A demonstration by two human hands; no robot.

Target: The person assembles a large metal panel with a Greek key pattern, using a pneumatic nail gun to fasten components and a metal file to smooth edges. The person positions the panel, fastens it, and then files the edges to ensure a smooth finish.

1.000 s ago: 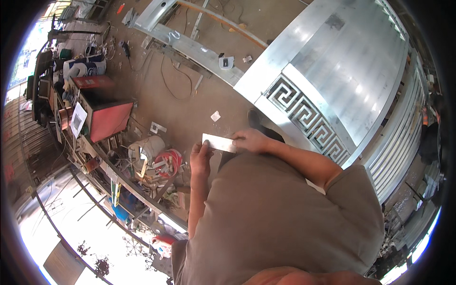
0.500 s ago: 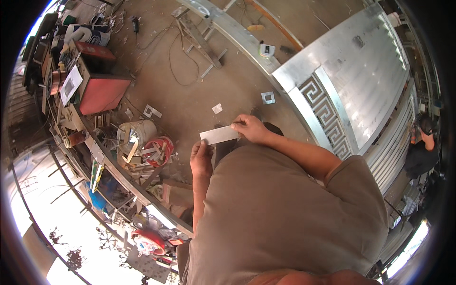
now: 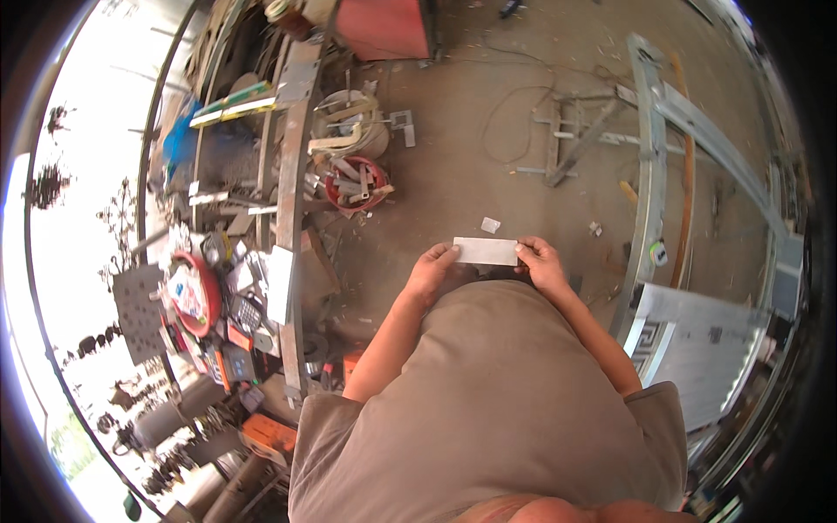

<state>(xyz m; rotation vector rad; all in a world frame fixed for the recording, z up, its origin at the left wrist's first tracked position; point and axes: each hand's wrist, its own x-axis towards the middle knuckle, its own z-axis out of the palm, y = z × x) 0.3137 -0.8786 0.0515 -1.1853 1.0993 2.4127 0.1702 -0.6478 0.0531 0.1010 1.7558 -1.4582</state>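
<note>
A pale rectangular strip (image 3: pixel 486 251), flat and thin, is held level in front of my body. Its material I cannot make out. At its left end my left hand (image 3: pixel 431 267) is closed, the thumb on the upper face. The right end is pinched by my right hand (image 3: pixel 542 261), thumb on top and fingers curled beneath. On the floor just beyond the strip lies a small whitish scrap (image 3: pixel 491 225).
To my left runs a long metal-edged bench (image 3: pixel 290 218) with a red basin (image 3: pixel 193 295) and a calculator (image 3: pixel 247 314). A red bucket of offcuts (image 3: pixel 357 185) stands beside it. On my right are a metal frame (image 3: pixel 649 174), a tape measure (image 3: pixel 657 254) and a silvery panel (image 3: pixel 697 353).
My view has swung left toward the bench, so the panel now sits lower right. Both hands keep hold of the strip, which has turned from slanted to nearly level.
</note>
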